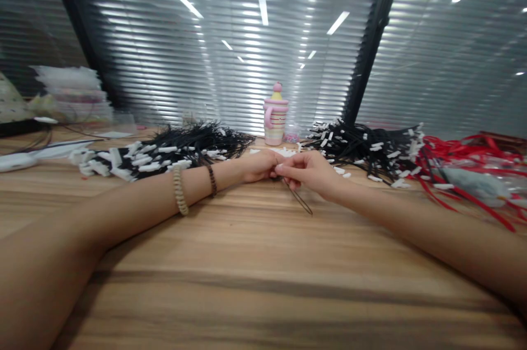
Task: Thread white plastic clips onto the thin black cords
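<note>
Both of my hands meet over the middle of the wooden table [263,262]. My left hand [261,166] is closed, its fingertips mostly hidden behind the right one. With thumb and fingers pinched together, my right hand [307,171] touches the left. A thin dark cord loop [302,203] hangs from between the hands toward the tabletop. Small white pieces [288,151] lie just behind them. To the left is a heap of black cords with white end pieces [152,155]; a similar black cord heap [366,144] lies to the right.
A pink striped mug [275,119] with a lid stands behind my hands. Red ribbons [461,152] and a clear plastic bag [477,185] lie at the far right. Stacked plastic bags [74,94] and a white object [18,161] are at the left. Window blinds [230,53] rise behind.
</note>
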{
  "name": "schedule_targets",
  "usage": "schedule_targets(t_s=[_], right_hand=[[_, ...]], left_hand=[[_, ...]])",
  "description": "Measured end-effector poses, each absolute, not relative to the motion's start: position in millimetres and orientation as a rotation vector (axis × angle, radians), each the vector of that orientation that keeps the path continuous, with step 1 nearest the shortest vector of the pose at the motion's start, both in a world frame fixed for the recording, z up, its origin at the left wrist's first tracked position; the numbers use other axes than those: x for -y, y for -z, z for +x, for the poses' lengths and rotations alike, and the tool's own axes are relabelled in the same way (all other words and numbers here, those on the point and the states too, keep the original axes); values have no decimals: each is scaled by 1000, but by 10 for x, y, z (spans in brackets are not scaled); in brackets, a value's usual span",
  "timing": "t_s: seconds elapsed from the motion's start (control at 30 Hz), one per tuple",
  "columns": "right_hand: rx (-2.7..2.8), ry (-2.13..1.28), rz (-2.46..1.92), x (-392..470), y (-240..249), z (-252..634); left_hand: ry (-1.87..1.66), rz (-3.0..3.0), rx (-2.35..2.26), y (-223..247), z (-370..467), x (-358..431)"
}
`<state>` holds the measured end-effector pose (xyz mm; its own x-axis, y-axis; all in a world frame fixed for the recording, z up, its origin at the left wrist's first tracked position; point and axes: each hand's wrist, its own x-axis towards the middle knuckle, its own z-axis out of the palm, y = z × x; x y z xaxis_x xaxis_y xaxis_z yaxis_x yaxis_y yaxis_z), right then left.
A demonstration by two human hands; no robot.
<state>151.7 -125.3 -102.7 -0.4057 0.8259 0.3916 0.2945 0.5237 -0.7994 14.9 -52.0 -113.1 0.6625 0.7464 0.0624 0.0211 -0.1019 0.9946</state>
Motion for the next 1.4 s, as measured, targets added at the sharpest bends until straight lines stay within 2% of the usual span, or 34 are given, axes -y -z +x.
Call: schedule_targets(t_s=[0.2, 1.4], right_hand=[[1636, -840, -1194, 961, 1290, 1649], [1596, -935, -1264, 1000, 1223, 1614]], left_hand=[[-777, 1448, -681, 1138, 208, 471], [-740, 1470, -626, 1124, 190, 472]])
